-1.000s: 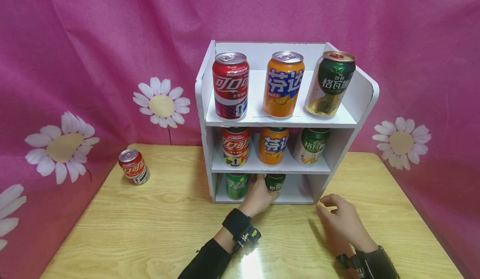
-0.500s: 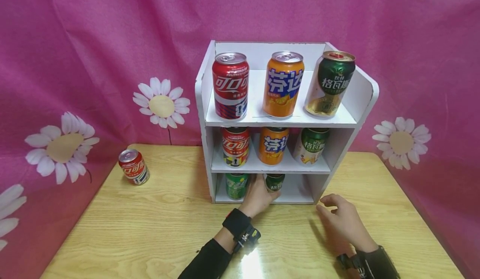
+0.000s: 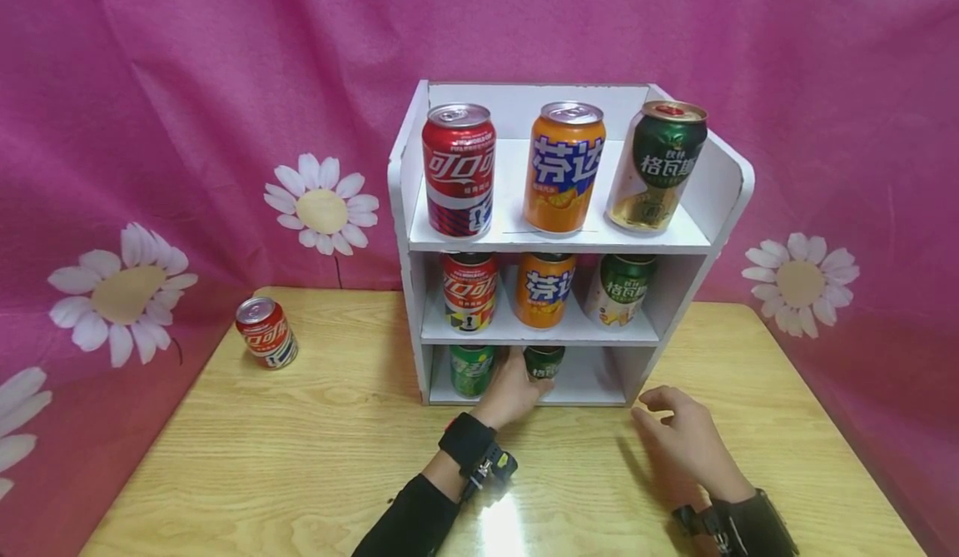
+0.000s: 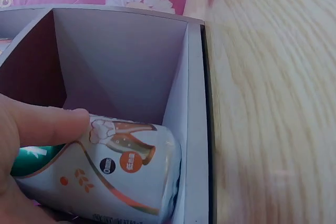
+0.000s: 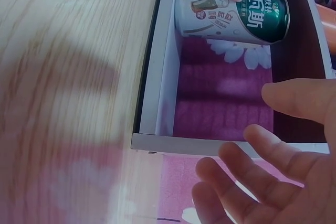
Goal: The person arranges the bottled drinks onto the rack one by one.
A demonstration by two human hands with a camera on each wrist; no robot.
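Observation:
On the bottom level of the white shelf [image 3: 640, 357], my left hand [image 3: 513, 392] grips a green-and-white drink can [image 3: 545, 360]. The left wrist view shows the thumb lying along the upper side of this can [image 4: 123, 169], whose base sits on the shelf floor. Just left of the hand stands a green can [image 3: 471, 370]. Beside the shelf's lower right corner, my right hand [image 3: 685, 440] hovers over the table with fingers spread and loosely bent, holding nothing. Its fingers [image 5: 273, 150] show apart from the shelf in the right wrist view.
The top level carries a red cola can [image 3: 459, 170], an orange soda can [image 3: 564, 167] and a green-and-gold can [image 3: 657, 167]. Similar red [image 3: 469, 290], orange [image 3: 544, 290] and green-white cans [image 3: 622, 290] fill the middle level. Another red can [image 3: 266, 333] stands on the wooden table [image 3: 315, 457] at left.
My left hand and the green-and-white can have shifted slightly left along the bottom level. The right hand has stayed in place.

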